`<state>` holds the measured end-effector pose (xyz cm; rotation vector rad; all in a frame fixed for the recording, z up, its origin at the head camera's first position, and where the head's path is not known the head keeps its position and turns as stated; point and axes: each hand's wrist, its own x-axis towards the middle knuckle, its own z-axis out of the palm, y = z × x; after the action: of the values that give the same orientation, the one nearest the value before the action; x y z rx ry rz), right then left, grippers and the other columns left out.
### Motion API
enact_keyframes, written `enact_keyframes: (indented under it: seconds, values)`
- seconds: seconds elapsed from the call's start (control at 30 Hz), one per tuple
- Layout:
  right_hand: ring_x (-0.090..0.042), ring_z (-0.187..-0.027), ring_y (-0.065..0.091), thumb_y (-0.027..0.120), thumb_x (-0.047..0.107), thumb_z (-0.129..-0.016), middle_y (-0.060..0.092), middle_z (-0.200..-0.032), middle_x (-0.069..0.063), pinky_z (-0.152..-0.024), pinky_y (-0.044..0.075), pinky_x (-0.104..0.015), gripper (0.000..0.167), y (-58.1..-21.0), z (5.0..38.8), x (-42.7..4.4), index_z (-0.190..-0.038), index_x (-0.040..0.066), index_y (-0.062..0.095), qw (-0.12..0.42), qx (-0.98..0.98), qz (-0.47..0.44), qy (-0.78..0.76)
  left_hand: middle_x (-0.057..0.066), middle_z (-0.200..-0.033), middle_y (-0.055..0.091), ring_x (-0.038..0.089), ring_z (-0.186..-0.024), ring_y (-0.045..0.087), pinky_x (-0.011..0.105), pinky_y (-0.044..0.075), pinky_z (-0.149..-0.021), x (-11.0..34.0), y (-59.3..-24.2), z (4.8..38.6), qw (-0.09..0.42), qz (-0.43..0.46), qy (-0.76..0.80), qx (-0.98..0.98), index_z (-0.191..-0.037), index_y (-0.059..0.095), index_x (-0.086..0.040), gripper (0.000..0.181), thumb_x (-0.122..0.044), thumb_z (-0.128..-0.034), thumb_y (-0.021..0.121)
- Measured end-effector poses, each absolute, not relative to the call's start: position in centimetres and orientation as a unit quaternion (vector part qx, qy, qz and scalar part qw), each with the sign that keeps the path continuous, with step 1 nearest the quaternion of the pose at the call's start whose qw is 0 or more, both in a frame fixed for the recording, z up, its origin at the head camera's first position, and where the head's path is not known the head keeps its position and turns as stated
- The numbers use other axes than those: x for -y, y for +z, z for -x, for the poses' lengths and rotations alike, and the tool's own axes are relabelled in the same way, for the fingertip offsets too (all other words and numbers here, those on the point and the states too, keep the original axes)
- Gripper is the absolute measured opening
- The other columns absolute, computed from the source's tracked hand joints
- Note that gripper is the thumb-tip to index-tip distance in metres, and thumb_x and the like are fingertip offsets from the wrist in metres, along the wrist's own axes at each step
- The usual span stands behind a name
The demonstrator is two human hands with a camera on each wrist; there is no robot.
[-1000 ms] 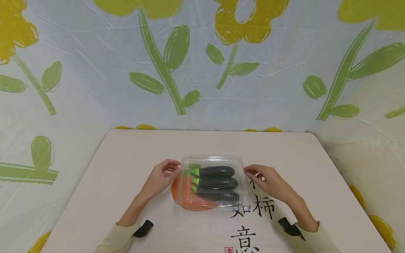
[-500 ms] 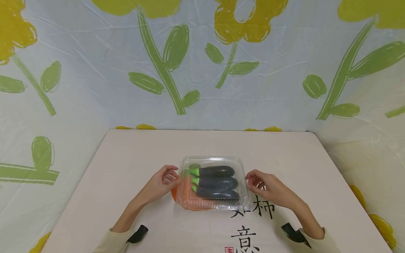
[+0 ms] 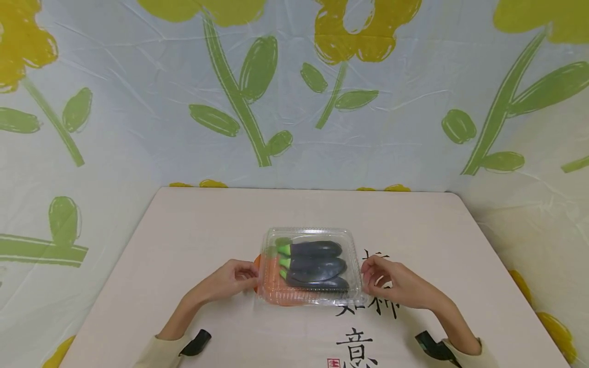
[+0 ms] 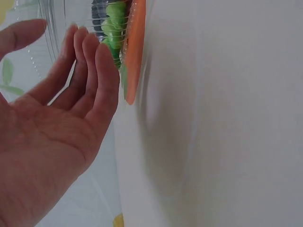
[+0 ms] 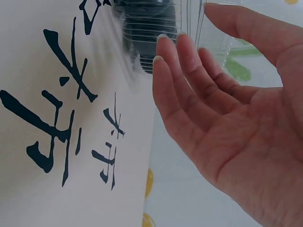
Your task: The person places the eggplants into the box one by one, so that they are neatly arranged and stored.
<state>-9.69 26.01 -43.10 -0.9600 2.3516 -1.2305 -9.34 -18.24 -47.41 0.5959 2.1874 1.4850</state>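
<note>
A clear plastic clamshell box (image 3: pixel 306 298) lies on the table with its lid down. Through the lid I see three dark eggplants (image 3: pixel 317 267) side by side, their green stems to the left. My left hand (image 3: pixel 230 281) is at the box's left side, its fingertips at or very near the rim. In the left wrist view that hand's fingers (image 4: pixel 106 71) are gently bent and the thumb stands apart. At the opposite side my right hand (image 3: pixel 400 286) is by the rim, and its loosely bent fingers (image 5: pixel 165 85) show at the box wall; contact cannot be told.
The pale table (image 3: pixel 221 209) bears black brush characters (image 3: pixel 356 347) right of and in front of the box. An orange printed shape (image 3: pixel 256 266) shows under its left side. Dark wrist mounts (image 3: pixel 195 343) sit on both sleeves. A flowered cloth (image 3: pixel 405 128) hangs behind.
Both hands have slid along the box sides toward me, the right also slightly outward. The lid's front part appears to have settled. The eggplants stay in place.
</note>
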Motion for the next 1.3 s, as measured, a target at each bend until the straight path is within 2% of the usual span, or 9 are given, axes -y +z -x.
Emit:
enact_keyframes:
  seconds: [0.27, 0.43, 0.53, 0.6, 0.67, 0.83, 1.1, 1.2, 1.3]
  values:
    - [-0.014, -0.085, 0.065, 0.076, 0.012, -0.094, 0.064, -0.095, -0.004, -0.073, 0.06, -0.029, 0.031, -43.4, 9.4, -26.2, -0.114, 0.002, 0.055, 0.194, -0.807, 0.317, -0.458, -0.001, -0.091, 0.07, 0.008, -0.077, 0.061, 0.022, 0.053, -0.069, 18.4, -48.0, 9.1, 0.261, -0.255, 0.535, -0.762, -0.105, 0.073, -0.005, 0.016, -0.018, -0.0994, 0.067]
    - [-0.009, -0.078, 0.062, 0.076, 0.02, -0.095, 0.064, -0.087, 0.003, -0.069, 0.058, -0.027, 0.028, -44.0, 9.2, -26.3, -0.108, 0.004, 0.057, 0.208, -0.815, 0.306, -0.445, -0.001, -0.087, 0.067, 0.007, -0.076, 0.059, 0.021, 0.05, -0.068, 18.4, -48.2, 8.9, 0.278, -0.258, 0.539, -0.752, -0.105, 0.073, -0.004, 0.017, -0.019, -0.0992, 0.068]
    - [-0.006, -0.074, 0.059, 0.075, 0.022, -0.097, 0.063, -0.083, 0.006, -0.065, 0.056, -0.026, 0.021, -44.4, 9.0, -26.3, -0.103, 0.008, 0.06, 0.22, -0.816, 0.302, -0.442, 0.004, -0.081, 0.065, 0.006, -0.074, 0.056, 0.019, 0.046, -0.066, 18.4, -48.4, 8.7, 0.282, -0.261, 0.545, -0.745, -0.103, 0.073, -0.002, 0.019, -0.019, -0.1004, 0.066]
    - [-0.007, -0.07, 0.059, 0.073, 0.02, -0.098, 0.065, -0.079, 0.002, -0.061, 0.053, -0.024, 0.014, -44.6, 8.8, -26.2, -0.099, 0.01, 0.063, 0.231, -0.809, 0.302, -0.448, 0.011, -0.079, 0.064, 0.007, -0.074, 0.055, 0.019, 0.045, -0.065, 18.4, -48.5, 8.5, 0.282, -0.267, 0.551, -0.738, -0.103, 0.073, 0.001, 0.021, -0.018, -0.1011, 0.065]
    - [-0.009, -0.068, 0.057, 0.069, 0.018, -0.1, 0.066, -0.076, -0.006, -0.058, 0.05, -0.022, 0.011, -45.0, 8.7, -26.1, -0.095, 0.01, 0.064, 0.255, -0.794, 0.3, -0.463, 0.019, -0.079, 0.063, 0.008, -0.074, 0.056, 0.019, 0.046, -0.065, 18.3, -48.7, 8.3, 0.283, -0.274, 0.559, -0.73, -0.103, 0.072, 0.004, 0.023, -0.017, -0.1019, 0.064]
    - [-0.009, -0.063, 0.05, 0.063, 0.016, -0.104, 0.062, -0.074, -0.027, -0.054, 0.04, -0.018, 0.021, -45.7, 8.4, -25.9, -0.086, 0.004, 0.061, 0.315, -0.757, 0.265, -0.508, 0.027, -0.083, 0.064, 0.008, -0.073, 0.058, 0.02, 0.05, -0.066, 18.0, -48.9, 7.9, 0.28, -0.273, 0.575, -0.719, -0.099, 0.071, 0.006, 0.025, -0.016, -0.1028, 0.062]
    - [-0.017, -0.065, 0.054, 0.06, 0.012, -0.105, 0.065, -0.079, -0.028, -0.053, 0.044, -0.028, 0.022, -46.2, 8.4, -25.9, -0.091, -0.004, 0.062, 0.322, -0.733, 0.234, -0.552, 0.024, -0.081, 0.064, 0.007, -0.071, 0.06, 0.022, 0.054, -0.066, 18.0, -49.1, 7.5, 0.282, -0.26, 0.605, -0.698, -0.096, 0.07, 0.007, 0.026, -0.014, -0.1047, 0.058]
    - [-0.017, -0.067, 0.056, 0.058, 0.012, -0.106, 0.065, -0.081, -0.029, -0.054, 0.044, -0.028, 0.02, -46.3, 8.4, -25.9, -0.095, -0.005, 0.063, 0.318, -0.729, 0.231, -0.56, 0.025, -0.082, 0.063, 0.007, -0.072, 0.06, 0.023, 0.055, -0.067, 17.9, -49.2, 7.6, 0.274, -0.259, 0.611, -0.696, -0.096, 0.069, 0.007, 0.025, -0.013, -0.1054, 0.057]
    - [-0.015, -0.069, 0.058, 0.057, 0.012, -0.106, 0.067, -0.08, -0.024, -0.058, 0.047, -0.026, 0.02, -46.4, 8.4, -25.8, -0.096, -0.005, 0.064, 0.312, -0.731, 0.226, -0.564, 0.029, -0.084, 0.063, 0.008, -0.074, 0.06, 0.023, 0.056, -0.067, 17.9, -49.3, 7.7, 0.271, -0.257, 0.615, -0.695, -0.097, 0.068, 0.008, 0.025, -0.012, -0.1058, 0.056]
